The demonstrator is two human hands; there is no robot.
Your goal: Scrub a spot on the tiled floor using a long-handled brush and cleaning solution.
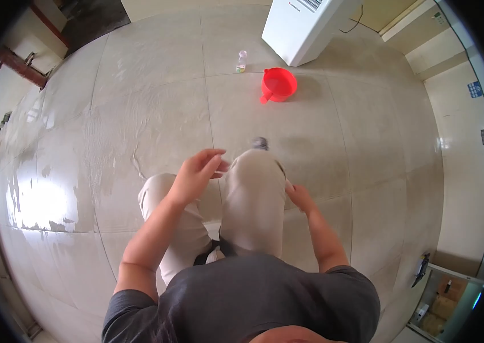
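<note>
My left hand (199,173) hangs between my knees with its fingers loosely bent. A thin pale sliver shows at its fingertips, too small to make out. Beside the outer side of my right knee is my right hand (300,198), its fingers partly hidden by the trouser leg (254,197). Something pale shows by those fingers, and I cannot tell whether it is held. A grey patterned shoe tip (260,143) pokes out beyond the right knee. Further ahead on the tiles stand a red plastic dipper (284,81), its handle towards me, and a small clear bottle (242,62) with a label.
A tall white floor-standing appliance (302,32) stands behind the dipper. The tiled floor (134,103) is wet and streaked on the left, with a glossy puddle (40,197). Reddish-brown pipe (21,68) juts out at the far left. A glass-topped cabinet (443,300) sits at lower right.
</note>
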